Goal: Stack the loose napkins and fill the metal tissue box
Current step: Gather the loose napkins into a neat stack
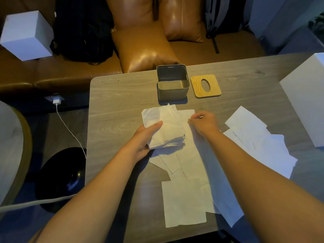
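My left hand point(146, 137) grips a thick stack of white napkins point(168, 128) by its near left corner, thumb on top. My right hand point(204, 122) sits just right of the stack, its fingers curled and pinching the edge of a loose napkin point(188, 114) lying under the stack. More loose napkins point(185, 199) lie spread over the table toward me and to the right point(252, 135). The metal tissue box point(172, 83) stands open and empty behind the stack. Its wooden lid point(205, 85) with an oval slot lies flat to the box's right.
The wooden table point(119, 109) ends at a brown leather sofa point(145, 48) behind. A white box point(306, 100) stands at the table's right edge, another white box point(26, 35) on the sofa at left. A charger cable point(70, 130) and a black round base point(61, 178) lie on the floor at left.
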